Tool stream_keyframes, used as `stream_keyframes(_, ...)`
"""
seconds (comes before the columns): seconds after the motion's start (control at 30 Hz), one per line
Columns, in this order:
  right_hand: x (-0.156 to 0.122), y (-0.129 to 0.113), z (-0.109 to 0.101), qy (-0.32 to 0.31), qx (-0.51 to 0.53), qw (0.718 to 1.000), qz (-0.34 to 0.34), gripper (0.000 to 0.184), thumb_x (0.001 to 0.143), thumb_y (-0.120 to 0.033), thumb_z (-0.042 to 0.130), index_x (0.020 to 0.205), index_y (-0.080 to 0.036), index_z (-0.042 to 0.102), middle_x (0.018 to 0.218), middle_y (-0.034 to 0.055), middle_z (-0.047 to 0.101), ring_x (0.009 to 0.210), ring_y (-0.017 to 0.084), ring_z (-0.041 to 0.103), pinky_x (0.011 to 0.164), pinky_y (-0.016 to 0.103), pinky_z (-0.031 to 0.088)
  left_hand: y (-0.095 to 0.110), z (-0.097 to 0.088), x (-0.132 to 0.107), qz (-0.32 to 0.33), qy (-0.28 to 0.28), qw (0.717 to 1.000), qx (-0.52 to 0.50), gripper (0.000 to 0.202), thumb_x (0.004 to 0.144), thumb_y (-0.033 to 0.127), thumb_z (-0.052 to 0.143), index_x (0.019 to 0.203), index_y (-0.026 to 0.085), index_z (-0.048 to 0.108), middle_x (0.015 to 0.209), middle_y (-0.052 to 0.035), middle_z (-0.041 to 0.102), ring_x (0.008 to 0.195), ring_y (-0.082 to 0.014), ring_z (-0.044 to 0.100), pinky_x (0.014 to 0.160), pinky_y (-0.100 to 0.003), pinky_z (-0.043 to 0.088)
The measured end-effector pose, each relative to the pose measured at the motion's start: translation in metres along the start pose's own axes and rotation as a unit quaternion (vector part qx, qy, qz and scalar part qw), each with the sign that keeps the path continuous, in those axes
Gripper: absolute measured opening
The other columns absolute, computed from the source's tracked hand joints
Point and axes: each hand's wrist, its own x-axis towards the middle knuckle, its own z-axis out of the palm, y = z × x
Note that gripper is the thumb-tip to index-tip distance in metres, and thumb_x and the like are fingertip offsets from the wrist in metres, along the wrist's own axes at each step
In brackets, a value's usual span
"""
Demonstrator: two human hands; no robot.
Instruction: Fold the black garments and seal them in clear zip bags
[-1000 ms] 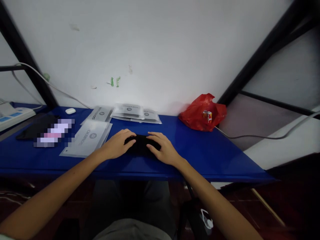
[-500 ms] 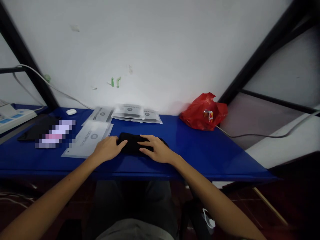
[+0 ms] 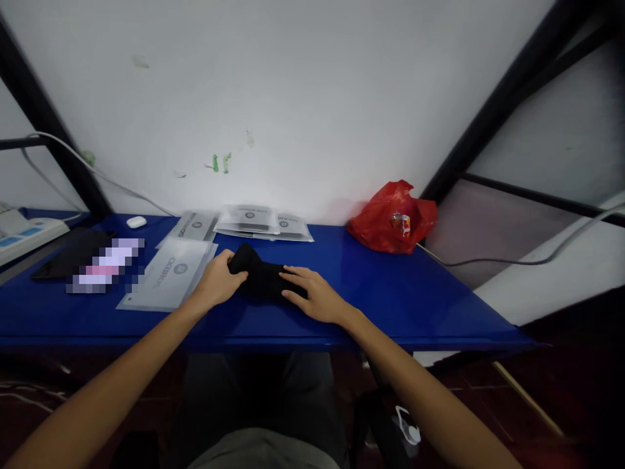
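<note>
A black piece of folded cloth (image 3: 266,280) lies on the blue table (image 3: 390,299) in front of me; its exact kind does not show. My left hand (image 3: 219,279) pinches its left end between thumb and fingers, and that end is lifted and bent over. On the right part of the cloth, my right hand (image 3: 315,294) rests flat with its fingers spread. Just left of my left hand lies a frosted zip bag (image 3: 170,273) with printed lettering.
Several more printed zip bags (image 3: 249,218) lie along the wall. A red plastic bag (image 3: 393,218) stands at the back right. On the left are a white earbud case (image 3: 136,222), a blurred-out phone (image 3: 107,264), a black flat object (image 3: 68,254) and a power strip (image 3: 34,234).
My left hand has raised and folded the left end of the black cloth. The right hand has shifted slightly right along it. The view has moved a little.
</note>
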Motion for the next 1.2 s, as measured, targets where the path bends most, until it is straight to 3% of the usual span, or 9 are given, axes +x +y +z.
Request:
stream_keyframes(0.2,-0.016,0.014,0.000,0.021,0.016,0.999,0.030,0.042,0.086,-0.038,0.058,0.125,-0.021,0.056,0.134,0.0136,0.055,0.125,0.026,0.050,0.103,0.049,0.041,-0.003,-0.024,0.001,0.024,0.048,0.997,0.054,0.017,0.074,0.024,0.060,0.089,0.019,0.056,0.083,-0.0018,0.063,0.080,-0.0198,0.058,0.065,-0.029,0.041)
stream_keyframes(0.33,-0.018,0.010,0.000,0.064,0.029,0.997,0.025,0.024,0.081,-0.032,0.065,0.101,-0.020,0.063,0.130,0.0132,0.057,0.120,0.025,0.053,0.100,0.047,0.043,0.003,-0.027,-0.002,0.044,0.065,0.991,0.104,0.015,0.075,0.020,0.057,0.090,0.020,0.056,0.085,-0.0034,0.063,0.083,-0.0219,0.059,0.066,-0.032,0.041)
stream_keyframes(0.43,-0.018,0.007,-0.001,0.061,0.032,0.998,0.014,0.012,0.081,-0.031,0.065,0.086,-0.020,0.063,0.128,0.0123,0.058,0.118,0.025,0.055,0.097,0.046,0.044,0.007,-0.028,-0.004,0.059,0.079,0.985,0.143,0.016,0.076,0.018,0.054,0.092,0.019,0.056,0.088,-0.0050,0.064,0.085,-0.0237,0.059,0.068,-0.033,0.043)
stream_keyframes(0.57,-0.019,0.006,0.001,0.043,0.035,0.998,0.001,0.018,0.084,-0.033,0.062,0.096,-0.021,0.065,0.127,0.0133,0.059,0.119,0.025,0.054,0.099,0.047,0.044,0.010,-0.028,-0.006,0.070,0.096,0.975,0.189,0.019,0.078,0.016,0.052,0.096,0.019,0.056,0.095,-0.0067,0.063,0.088,-0.0253,0.060,0.069,-0.035,0.045)
stream_keyframes(1.03,-0.020,0.005,0.004,0.047,0.028,0.998,-0.027,0.024,0.087,-0.034,0.058,0.104,-0.019,0.064,0.125,0.0138,0.060,0.121,0.025,0.052,0.100,0.045,0.043,0.040,0.001,-0.023,0.171,0.094,0.936,0.292,0.023,0.085,0.013,0.045,0.104,0.019,0.056,0.101,-0.0073,0.059,0.092,-0.0246,0.059,0.065,-0.033,0.049)
stream_keyframes(1.1,-0.020,0.005,0.004,0.050,0.028,0.998,-0.031,0.024,0.087,-0.034,0.057,0.105,-0.019,0.064,0.124,0.0143,0.060,0.120,0.025,0.053,0.099,0.046,0.044,0.044,0.011,-0.029,0.208,0.072,0.932,0.288,0.022,0.088,0.018,0.046,0.107,0.019,0.056,0.102,-0.0077,0.058,0.095,-0.0242,0.058,0.066,-0.032,0.049)
stream_keyframes(1.2,-0.022,0.005,0.004,0.052,0.023,0.998,-0.032,0.025,0.087,-0.034,0.057,0.105,-0.018,0.065,0.124,0.0143,0.060,0.120,0.026,0.053,0.099,0.046,0.044,0.046,0.023,-0.036,0.300,-0.017,0.924,0.235,0.026,0.091,0.032,0.049,0.113,0.019,0.055,0.105,-0.0068,0.059,0.097,-0.0224,0.058,0.075,-0.033,0.050)
